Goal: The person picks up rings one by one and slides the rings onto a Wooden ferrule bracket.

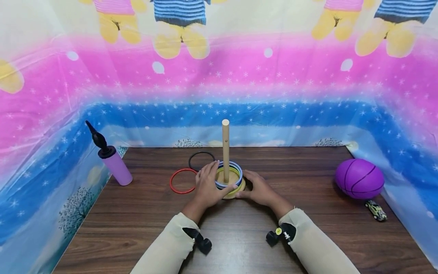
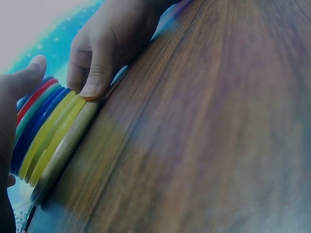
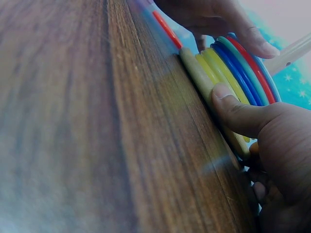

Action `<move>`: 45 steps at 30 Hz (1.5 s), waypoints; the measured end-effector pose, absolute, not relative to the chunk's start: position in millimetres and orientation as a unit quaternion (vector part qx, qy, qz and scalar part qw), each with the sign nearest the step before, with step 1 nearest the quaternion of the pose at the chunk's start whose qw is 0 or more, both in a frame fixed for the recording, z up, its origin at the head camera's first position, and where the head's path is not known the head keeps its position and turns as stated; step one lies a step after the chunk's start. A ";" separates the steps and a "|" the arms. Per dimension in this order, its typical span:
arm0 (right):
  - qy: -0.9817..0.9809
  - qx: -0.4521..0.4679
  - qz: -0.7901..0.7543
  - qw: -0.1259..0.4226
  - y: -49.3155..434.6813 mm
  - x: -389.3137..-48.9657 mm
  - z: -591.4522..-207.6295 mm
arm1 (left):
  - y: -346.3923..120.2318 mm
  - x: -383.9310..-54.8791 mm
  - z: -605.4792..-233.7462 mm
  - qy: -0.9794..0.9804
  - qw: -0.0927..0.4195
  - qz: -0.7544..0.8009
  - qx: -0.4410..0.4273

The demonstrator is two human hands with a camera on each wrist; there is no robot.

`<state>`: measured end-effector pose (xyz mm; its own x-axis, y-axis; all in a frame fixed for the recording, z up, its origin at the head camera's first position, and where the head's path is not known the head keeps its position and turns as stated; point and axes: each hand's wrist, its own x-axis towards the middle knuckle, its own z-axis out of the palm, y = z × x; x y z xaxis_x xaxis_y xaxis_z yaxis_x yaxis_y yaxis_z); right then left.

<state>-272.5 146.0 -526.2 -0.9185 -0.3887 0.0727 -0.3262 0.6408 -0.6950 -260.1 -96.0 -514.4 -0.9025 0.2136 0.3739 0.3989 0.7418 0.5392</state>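
A wooden peg (image 1: 226, 150) stands upright on a round wooden base (image 3: 197, 70). Stacked around it on the base are several coloured rings (image 2: 46, 128): yellow lowest, then blue, green, red and light blue on top. My left hand (image 1: 207, 187) grips this stack from the left, its thumb over the top ring's near side and its fingers on the far left. From the right, my right hand (image 1: 260, 190) holds the base, with its thumb (image 3: 228, 99) at the near edge and the fingers round the far side.
Left of the stack, a red ring (image 1: 174, 177) and a black ring (image 1: 195, 153) lie on the wooden table (image 1: 143, 220). A purple hand pump (image 1: 118, 167) stands far left. At right are a purple ball (image 1: 359, 179) and a toy car (image 1: 376, 211). Patterned cloth (image 1: 267, 114) borders the table.
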 end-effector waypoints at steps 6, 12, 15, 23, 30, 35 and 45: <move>0.903 -0.199 -0.378 0.038 146.5 -273.6 -527.0 | -100.7 -262.6 -512.9 -0.917 0.150 -0.328 -0.170; 0.903 -0.206 -0.377 0.036 146.7 -274.9 -529.1 | -109.4 -264.1 -511.5 -0.919 0.138 -0.330 -0.167; 0.904 -0.204 -0.374 0.037 147.2 -275.1 -530.7 | -113.5 -264.6 -510.6 -0.917 0.140 -0.331 -0.173; 0.900 -0.207 -0.381 0.034 146.4 -274.2 -531.1 | -136.7 -265.7 -506.9 -0.910 0.177 -0.340 -0.160; 0.899 -0.206 -0.384 0.039 145.2 -273.9 -528.7 | -176.5 -261.2 -503.8 -0.914 0.170 -0.345 -0.131; 0.900 -0.208 -0.381 0.038 144.8 -274.3 -527.2 | -205.7 -256.0 -503.8 -0.917 0.165 -0.350 -0.097; 0.898 -0.216 -0.382 0.033 144.6 -275.9 -530.3 | -241.5 -247.5 -512.8 -0.939 0.115 -0.315 -0.076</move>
<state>-275.9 144.6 -530.3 -0.9045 -0.4130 0.1061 -0.3628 0.6145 -0.7005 -247.5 -241.5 -512.8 -0.9621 0.0704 0.2636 0.2150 0.7903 0.5738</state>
